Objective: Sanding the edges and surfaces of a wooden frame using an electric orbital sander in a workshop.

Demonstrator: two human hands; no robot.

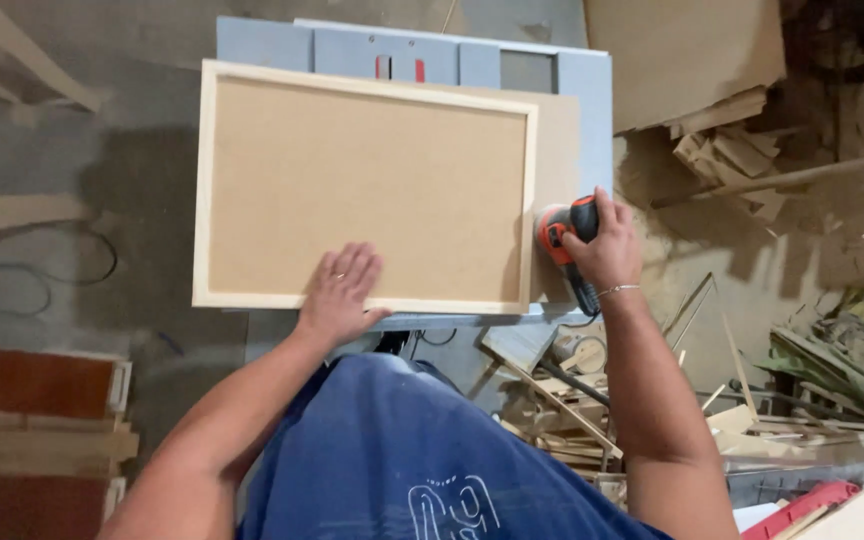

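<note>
From the head view, the left hand [340, 292] lies spread flat on the framed board [364, 186] atop the grey counter [582, 95]. The right hand [604, 250] grips an orange sander [559, 228] at the frame's right edge. If that flat palm slackens, I'd expect the board to skid and the edge to gouge.

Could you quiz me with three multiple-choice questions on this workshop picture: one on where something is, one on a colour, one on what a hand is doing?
1. Where is the orange and black power sander?
A. at the right edge of the framed fibreboard panel
B. on the floor
C. in the panel's middle

2. What colour is the worktable under the panel?
A. red
B. blue-grey
C. green

3. What is the left hand doing?
A. gripping the sander
B. hanging free
C. lying flat on the panel

Answers: 1 A, the right hand holds it there; 2 B, its bare edges show; 3 C, the fingers are spread.
</note>
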